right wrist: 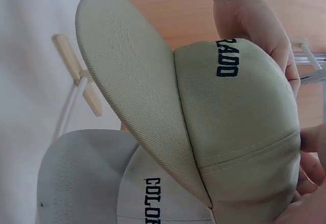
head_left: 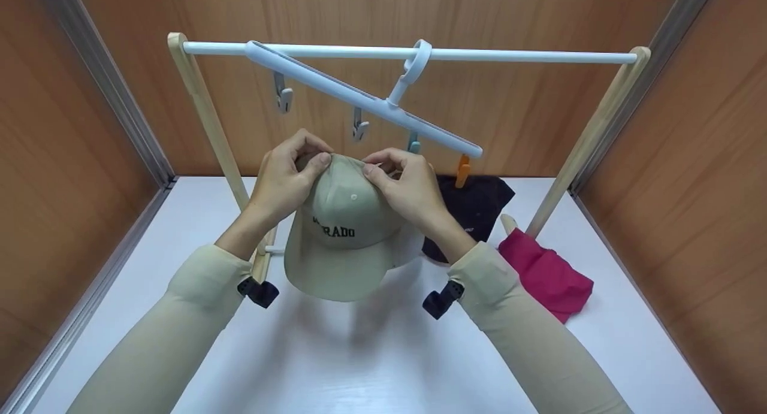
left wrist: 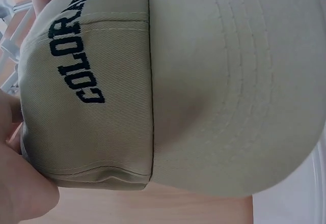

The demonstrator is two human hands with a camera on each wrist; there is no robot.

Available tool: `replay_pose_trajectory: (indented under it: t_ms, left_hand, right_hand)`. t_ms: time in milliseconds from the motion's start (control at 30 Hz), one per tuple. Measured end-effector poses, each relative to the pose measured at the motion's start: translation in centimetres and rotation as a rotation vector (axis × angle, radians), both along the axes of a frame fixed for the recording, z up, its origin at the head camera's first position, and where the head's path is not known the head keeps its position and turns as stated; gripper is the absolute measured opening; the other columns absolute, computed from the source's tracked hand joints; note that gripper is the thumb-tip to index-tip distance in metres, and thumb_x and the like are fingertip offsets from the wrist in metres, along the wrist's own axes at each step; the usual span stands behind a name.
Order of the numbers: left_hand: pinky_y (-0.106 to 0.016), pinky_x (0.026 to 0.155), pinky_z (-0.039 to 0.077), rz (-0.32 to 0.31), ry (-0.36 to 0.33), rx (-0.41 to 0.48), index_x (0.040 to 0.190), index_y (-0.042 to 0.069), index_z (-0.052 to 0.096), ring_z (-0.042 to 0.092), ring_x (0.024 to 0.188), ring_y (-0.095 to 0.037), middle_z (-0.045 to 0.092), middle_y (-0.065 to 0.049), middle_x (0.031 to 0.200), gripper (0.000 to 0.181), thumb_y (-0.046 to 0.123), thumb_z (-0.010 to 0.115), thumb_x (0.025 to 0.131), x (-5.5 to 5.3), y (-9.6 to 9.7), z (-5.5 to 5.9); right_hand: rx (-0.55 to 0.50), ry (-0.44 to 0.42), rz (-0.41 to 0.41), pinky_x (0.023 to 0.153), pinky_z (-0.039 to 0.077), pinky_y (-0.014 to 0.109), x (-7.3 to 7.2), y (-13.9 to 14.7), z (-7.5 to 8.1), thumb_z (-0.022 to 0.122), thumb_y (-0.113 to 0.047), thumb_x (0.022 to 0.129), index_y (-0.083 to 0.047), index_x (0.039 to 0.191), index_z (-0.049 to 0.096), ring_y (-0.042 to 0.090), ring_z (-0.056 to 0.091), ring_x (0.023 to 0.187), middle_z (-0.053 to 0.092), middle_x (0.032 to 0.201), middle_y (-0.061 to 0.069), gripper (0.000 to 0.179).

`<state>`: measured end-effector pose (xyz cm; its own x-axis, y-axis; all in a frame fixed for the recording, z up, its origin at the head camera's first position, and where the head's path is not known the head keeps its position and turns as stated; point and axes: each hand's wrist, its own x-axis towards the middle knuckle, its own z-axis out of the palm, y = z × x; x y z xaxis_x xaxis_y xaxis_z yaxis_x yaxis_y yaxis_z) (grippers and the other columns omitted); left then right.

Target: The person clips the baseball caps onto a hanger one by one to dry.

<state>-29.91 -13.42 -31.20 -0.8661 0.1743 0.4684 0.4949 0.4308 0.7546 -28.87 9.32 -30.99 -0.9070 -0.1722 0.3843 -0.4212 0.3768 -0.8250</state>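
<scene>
A khaki baseball cap (head_left: 341,207) with dark lettering hangs between both hands, its brim pointing down. My left hand (head_left: 284,177) pinches the left side of the crown between thumb and fingers. On the other side, my right hand (head_left: 410,186) pinches the crown's fabric in the same way. Just above the hands slants a pale blue clip hanger (head_left: 335,89), hooked on a white rod (head_left: 527,56). Two grey clips (head_left: 359,126) dangle from its left half. A teal clip (head_left: 414,143), partly hidden by my right hand, and an orange clip (head_left: 462,171) are on its right half.
The orange clip carries a black cap (head_left: 473,207). Behind the khaki cap is a pale grey cap (right wrist: 84,178) with similar lettering. A crumpled magenta cloth item (head_left: 548,276) lies at right, by the wooden rack leg (head_left: 584,144). Wooden panels (head_left: 66,162) enclose the white table (head_left: 335,372).
</scene>
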Motion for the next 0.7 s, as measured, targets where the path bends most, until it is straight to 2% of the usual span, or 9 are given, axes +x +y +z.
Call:
replay_pose_trajectory:
  t_ms: [100, 233, 433, 567, 700]
  left_hand:
    - [-0.037, 0.100, 0.053, -0.001, -0.009, 0.009, 0.123, 0.007, 0.066, 0.064, 0.109, -0.015, 0.069, -0.004, 0.118, 0.017, 0.016, 0.060, 0.110, -0.2, 0.0, 0.3]
    - [-0.033, 0.098, 0.052, -0.013, -0.033, 0.023, 0.123, 0.007, 0.066, 0.063, 0.108, -0.015, 0.069, -0.004, 0.117, 0.018, 0.018, 0.060, 0.110, -0.4, -0.2, 0.5]
    - [-0.029, 0.094, 0.050, -0.112, -0.090, 0.146, 0.121, 0.004, 0.066, 0.064, 0.108, -0.016, 0.071, -0.005, 0.115, 0.018, 0.017, 0.061, 0.109, -0.6, -0.7, 0.9]
    - [-0.029, 0.089, 0.051, -0.179, -0.099, 0.218, 0.118, 0.002, 0.066, 0.066, 0.103, -0.018, 0.074, -0.004, 0.110, 0.016, 0.014, 0.063, 0.108, -0.6, -0.9, 1.1]
    - [-0.028, 0.087, 0.051, -0.203, -0.093, 0.235, 0.118, 0.002, 0.067, 0.066, 0.100, -0.018, 0.076, -0.002, 0.108, 0.017, 0.014, 0.064, 0.107, -0.6, -0.9, 1.4]
  right_hand:
    - [-0.015, 0.000, -0.003, 0.083, 0.054, 0.032, 0.0, -0.2, 0.3, 0.070, -0.019, 0.105, -0.011, 0.118, 0.078, 0.017, 0.066, 0.092, 0.073, 0.097, 0.003, 0.017]
    - [-0.026, -0.011, 0.006, 0.094, 0.056, 0.035, 0.0, -0.3, 0.5, 0.068, -0.019, 0.106, -0.011, 0.133, 0.070, 0.017, 0.068, 0.102, 0.074, 0.108, 0.003, 0.029]
    - [-0.012, -0.015, 0.040, 0.105, 0.054, 0.043, -0.3, -0.4, 1.1, 0.063, -0.029, 0.108, -0.011, 0.155, 0.053, 0.020, 0.067, 0.120, 0.066, 0.141, 0.005, 0.051]
    - [-0.021, -0.028, 0.101, 0.112, 0.050, 0.044, -0.8, -0.4, 1.7, 0.058, -0.034, 0.110, -0.011, 0.164, 0.041, 0.023, 0.062, 0.132, 0.054, 0.158, 0.006, 0.060]
    - [-0.141, -0.082, 0.202, 0.122, 0.038, 0.036, -1.5, -0.8, 2.3, 0.052, -0.033, 0.113, -0.010, 0.165, 0.036, 0.018, 0.047, 0.149, 0.046, 0.165, 0.005, 0.060]
